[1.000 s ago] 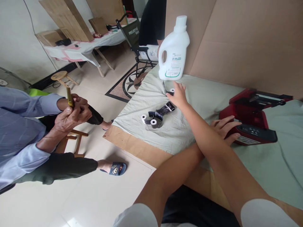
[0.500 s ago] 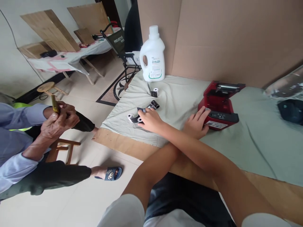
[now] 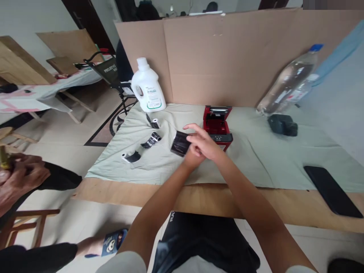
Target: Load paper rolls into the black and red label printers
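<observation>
My right hand [image 3: 202, 141] is over the table with its index finger stretched left and the other fingers bent at the edge of a black paper roll [image 3: 180, 144], whose glossy loose strip sticks out to the left. Directly beneath it is my left hand [image 3: 195, 158], its fingers mostly hidden by the right. Just behind the hands stands a small red printer [image 3: 217, 127] with its lid up. Three other rolls with black strips lie to the left: a back roll [image 3: 155, 123], a middle roll [image 3: 151, 140] and a front roll [image 3: 131, 156].
A white detergent jug [image 3: 149, 89] stands by the cardboard screen [image 3: 210, 64]. Clear bottles [image 3: 290, 81], a black object [image 3: 282, 125] and a black phone [image 3: 332, 189] are at the right. Another person's hands [image 3: 24, 174] hold something yellowish at the far left.
My right hand has lifted one roll from the left group and brought it rightward. My left hand has come off the printer to meet it. The view has turned right.
</observation>
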{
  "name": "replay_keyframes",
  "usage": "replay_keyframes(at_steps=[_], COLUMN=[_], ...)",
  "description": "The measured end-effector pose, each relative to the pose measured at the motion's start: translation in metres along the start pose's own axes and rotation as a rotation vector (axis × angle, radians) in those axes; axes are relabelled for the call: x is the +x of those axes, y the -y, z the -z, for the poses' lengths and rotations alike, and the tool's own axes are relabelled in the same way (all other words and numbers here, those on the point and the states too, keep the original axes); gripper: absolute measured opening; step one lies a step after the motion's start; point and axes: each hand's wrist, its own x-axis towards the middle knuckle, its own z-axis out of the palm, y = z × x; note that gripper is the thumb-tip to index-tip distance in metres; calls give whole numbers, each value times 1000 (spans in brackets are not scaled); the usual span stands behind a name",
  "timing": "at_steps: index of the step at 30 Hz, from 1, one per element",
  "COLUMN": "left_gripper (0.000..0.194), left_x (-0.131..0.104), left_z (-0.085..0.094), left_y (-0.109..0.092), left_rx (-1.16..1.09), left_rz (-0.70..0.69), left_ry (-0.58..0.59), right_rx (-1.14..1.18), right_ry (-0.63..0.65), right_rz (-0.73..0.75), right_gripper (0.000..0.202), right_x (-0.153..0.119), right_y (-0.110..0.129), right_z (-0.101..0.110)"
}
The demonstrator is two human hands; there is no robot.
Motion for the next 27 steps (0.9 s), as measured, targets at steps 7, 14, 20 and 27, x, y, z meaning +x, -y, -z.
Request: replay_keyframes(at_steps=[7, 14, 20, 27], left_gripper=[63, 38, 39, 35], left_x=[-11, -7, -7, -8], left_z=[6, 4, 8, 6], left_y=[3, 3, -5, -14], left_rx=[-177, -46, -8, 12], left_rz=[-391, -559, -452, -412], left_ry=[-186, -11, 86, 137], right_rx=[-302, -972, -1171, -1186], right_ry=[-263, -253, -209, -232], right_rz=[-28, -92, -202, -259], right_gripper=[23, 27, 31, 22], right_x=[-28, 4, 31, 48], right_y=[5, -11, -23, -42], right_z=[114, 137, 139, 151])
